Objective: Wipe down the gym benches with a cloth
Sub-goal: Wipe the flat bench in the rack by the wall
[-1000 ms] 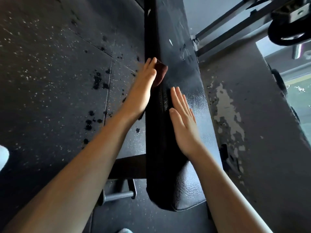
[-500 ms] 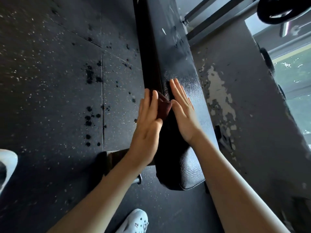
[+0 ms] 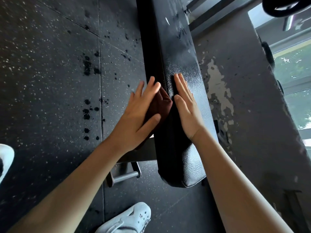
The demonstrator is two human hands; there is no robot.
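Note:
A long black padded gym bench (image 3: 181,52) runs from the near centre to the top of the head view. A dark reddish-brown cloth (image 3: 162,105) lies against the bench's left side wall. My left hand (image 3: 139,115) presses it there with straight, spread fingers, and most of the cloth is hidden under the palm. My right hand (image 3: 186,106) rests flat on the bench's top surface near its left edge, fingers straight and together, holding nothing.
Speckled black rubber floor (image 3: 50,81) with dark wet spots lies left of the bench. A metal frame foot (image 3: 124,175) sticks out under the bench's near end. My pale shoe (image 3: 127,219) is at the bottom. A weight plate (image 3: 284,5) and rack bars stand at the top right.
My left hand slid the cloth along the bench's side toward the near end. The right hand stayed flat on the top.

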